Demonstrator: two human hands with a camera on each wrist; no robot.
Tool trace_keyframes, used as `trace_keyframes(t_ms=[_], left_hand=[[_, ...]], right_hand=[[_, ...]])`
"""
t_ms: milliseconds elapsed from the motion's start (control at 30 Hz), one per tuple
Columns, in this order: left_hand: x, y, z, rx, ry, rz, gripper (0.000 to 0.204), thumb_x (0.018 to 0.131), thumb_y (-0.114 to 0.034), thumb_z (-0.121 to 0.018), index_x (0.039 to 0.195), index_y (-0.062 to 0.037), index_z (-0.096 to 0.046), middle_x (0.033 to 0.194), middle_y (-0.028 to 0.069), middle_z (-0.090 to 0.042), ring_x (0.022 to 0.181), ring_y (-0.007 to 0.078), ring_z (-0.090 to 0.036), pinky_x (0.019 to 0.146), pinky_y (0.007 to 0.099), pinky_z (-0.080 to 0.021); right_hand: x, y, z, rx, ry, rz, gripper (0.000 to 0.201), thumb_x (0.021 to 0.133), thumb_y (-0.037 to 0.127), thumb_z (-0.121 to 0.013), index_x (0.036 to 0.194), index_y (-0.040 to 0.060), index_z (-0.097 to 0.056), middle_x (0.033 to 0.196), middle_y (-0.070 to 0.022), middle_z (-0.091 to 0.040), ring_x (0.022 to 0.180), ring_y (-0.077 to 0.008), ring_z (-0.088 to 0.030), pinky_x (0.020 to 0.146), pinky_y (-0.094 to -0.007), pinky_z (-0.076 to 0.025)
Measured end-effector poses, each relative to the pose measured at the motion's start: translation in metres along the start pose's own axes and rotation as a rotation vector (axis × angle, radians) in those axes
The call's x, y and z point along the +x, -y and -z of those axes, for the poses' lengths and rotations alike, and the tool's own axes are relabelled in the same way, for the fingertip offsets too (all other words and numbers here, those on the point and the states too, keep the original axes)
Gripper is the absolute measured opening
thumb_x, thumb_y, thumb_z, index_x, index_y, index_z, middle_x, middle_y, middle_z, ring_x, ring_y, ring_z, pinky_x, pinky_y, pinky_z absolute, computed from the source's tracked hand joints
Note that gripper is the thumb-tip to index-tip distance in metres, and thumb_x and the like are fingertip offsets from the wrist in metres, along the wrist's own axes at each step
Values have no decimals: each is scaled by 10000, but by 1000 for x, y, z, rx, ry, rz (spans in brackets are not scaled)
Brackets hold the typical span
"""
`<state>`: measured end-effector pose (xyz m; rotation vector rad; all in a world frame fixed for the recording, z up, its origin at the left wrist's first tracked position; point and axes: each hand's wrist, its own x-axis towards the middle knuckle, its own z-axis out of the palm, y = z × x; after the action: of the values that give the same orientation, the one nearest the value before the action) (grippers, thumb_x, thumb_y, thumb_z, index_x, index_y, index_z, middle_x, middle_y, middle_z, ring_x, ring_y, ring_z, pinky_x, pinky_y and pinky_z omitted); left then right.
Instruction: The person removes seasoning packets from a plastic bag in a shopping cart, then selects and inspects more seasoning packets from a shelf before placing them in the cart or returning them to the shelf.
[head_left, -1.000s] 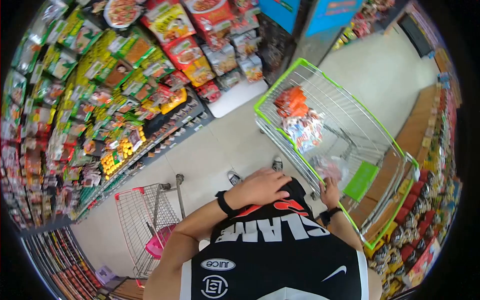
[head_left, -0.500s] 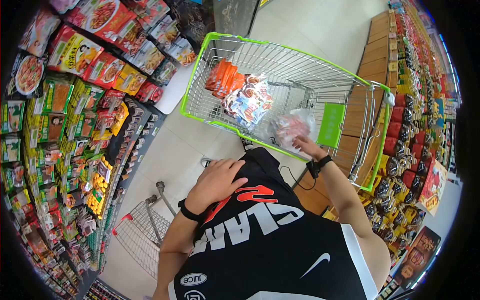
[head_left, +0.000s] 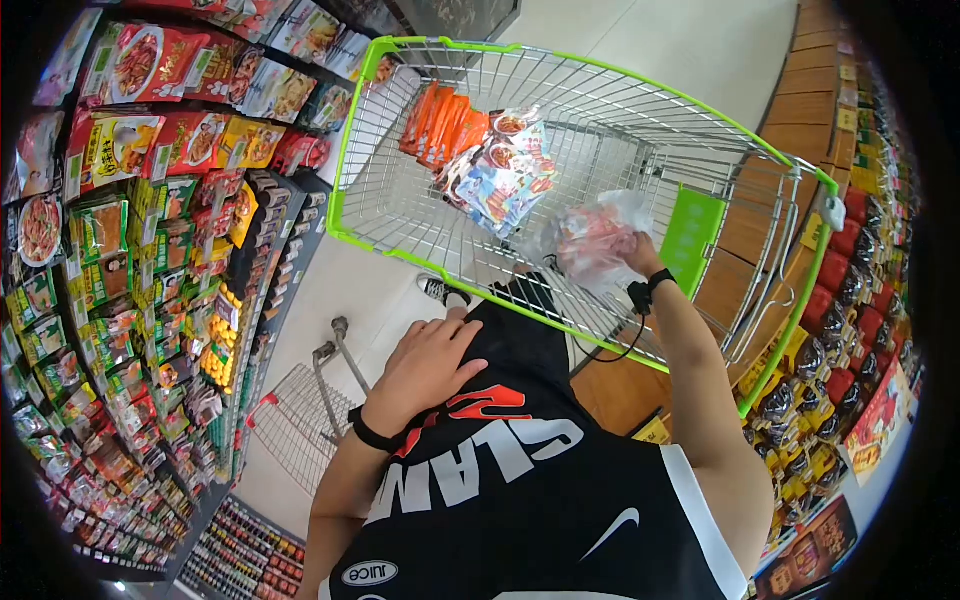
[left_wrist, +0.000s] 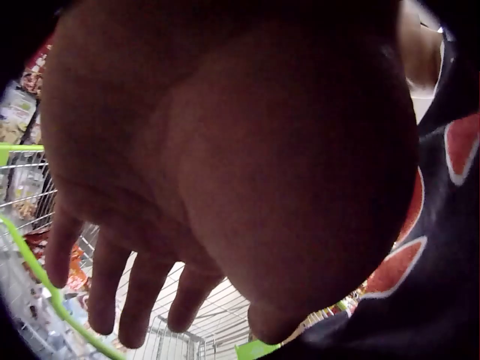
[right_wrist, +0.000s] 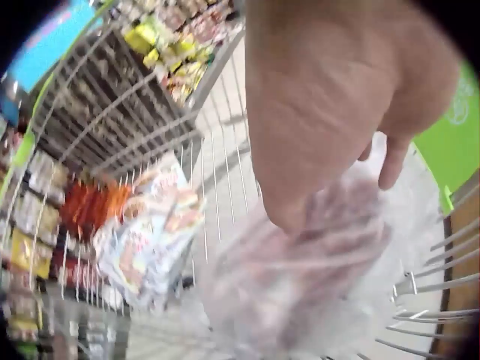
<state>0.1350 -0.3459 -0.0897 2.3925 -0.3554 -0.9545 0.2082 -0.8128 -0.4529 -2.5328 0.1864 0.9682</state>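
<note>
In the head view my right hand (head_left: pixel 645 255) reaches into a shopping cart (head_left: pixel 336 215) with a green rim. It grips a clear plastic bag (head_left: pixel 588 240) of pinkish, meat-like contents. The right wrist view shows the thumb and fingers pointing down into the bag's film (right_wrist: pixel 300 277), the fingertips partly hidden. My left hand (head_left: pixel 430 360) lies in front of the black jersey, fingers extended and holding nothing; its palm (left_wrist: pixel 225 150) fills the left wrist view. Orange packets (head_left: pixel 440 125) and white-and-blue printed packs (head_left: pixel 505 175) lie farther forward in the cart.
A green panel (head_left: pixel 692 240) stands inside the cart beside my right wrist. Shelves of hanging food packs (head_left: pixel 110 260) line the left side. A second, red-trimmed cart (head_left: pixel 295 420) stands behind on the left. Wooden shelving with packaged goods (head_left: pixel 850 230) runs along the right.
My right hand has left the cart's rim, reached inside and taken hold of the plastic bag. The view has turned toward the cart. My left hand stays in front of the jersey.
</note>
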Motion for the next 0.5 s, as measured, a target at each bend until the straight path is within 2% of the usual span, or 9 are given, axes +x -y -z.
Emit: trace_keyframes(t_ms=[33, 133, 167, 267, 300, 367, 400, 467, 500], left_hand=[[5, -2, -3, -16, 19, 14, 496, 902, -344, -621, 1286, -40, -540, 1201, 151, -598, 1120, 325, -558, 1000, 411, -404], [16, -10, -10, 8, 17, 12, 490, 907, -340, -616, 1287, -40, -540, 1188, 149, -599, 1115, 327, -559, 1003, 414, -403], [18, -11, -12, 15, 28, 8, 494, 910, -338, -613, 1297, -41, -536, 1187, 144, -600, 1122, 320, -557, 1004, 419, -402], [25, -20, -7, 3, 106, 67, 496, 910, -340, -613, 1296, -38, -535, 1182, 136, -602, 1129, 310, -556, 1001, 410, -400], [29, -21, -6, 3, 107, 58, 492, 909, -342, -613, 1290, -40, -538, 1183, 133, -603, 1129, 307, -557, 998, 407, -400], [30, -24, -7, 10, 89, 73, 483, 907, -346, -614, 1277, -43, -544, 1186, 127, -604, 1129, 300, -559, 993, 400, -400], [26, -24, -11, 22, 73, 62, 478, 906, -346, -615, 1272, -46, -548, 1173, 125, -606, 1121, 296, -562, 986, 399, -401], [26, -17, -18, 62, 1, 28, 467, 904, -347, -616, 1262, -53, -554, 1148, 121, -610, 1104, 288, -567, 971, 397, -404], [24, -16, -17, 75, -46, 19, 461, 903, -350, -615, 1254, -56, -557, 1129, 122, -611, 1089, 287, -572, 961, 401, -406]], right_hand=[[-4, 6, -13, -91, -95, 99, 896, 711, 307, -807, 1452, 45, -376, 1450, -260, -413, 1310, -384, -459, 1019, -385, -428], [7, 21, -39, -422, 61, 132, 1202, 572, 260, -889, 1531, 157, -172, 1570, -228, -184, 1410, -400, -308, 1093, -391, -370], [4, 22, -53, -318, -113, 228, 759, 766, 296, -747, 1430, 177, -399, 1378, -237, -483, 1286, -376, -463, 1135, -471, -274], [18, 50, -34, -436, -24, 96, 359, 885, 200, -580, 1235, 122, -579, 1264, -184, -589, 1180, -389, -538, 982, -460, -441], [19, 51, -36, -392, -130, 164, 237, 931, 153, -443, 981, 86, -665, 1018, -153, -677, 994, -380, -613, 873, -480, -484], [46, 31, -43, -359, -92, 185, 224, 918, 183, -472, 890, 79, -668, 942, -164, -673, 916, -397, -627, 799, -493, -507], [43, 34, -36, -317, -121, 265, 208, 891, 188, -503, 827, 64, -659, 843, -179, -660, 836, -408, -632, 753, -507, -511], [52, 20, -38, -271, -106, 332, 175, 828, 199, -574, 932, 76, -642, 945, -180, -647, 901, -387, -622, 752, -499, -507], [53, 18, -38, -297, -180, 381, 186, 843, 199, -568, 982, 91, -625, 979, -165, -640, 946, -379, -612, 768, -526, -489]])
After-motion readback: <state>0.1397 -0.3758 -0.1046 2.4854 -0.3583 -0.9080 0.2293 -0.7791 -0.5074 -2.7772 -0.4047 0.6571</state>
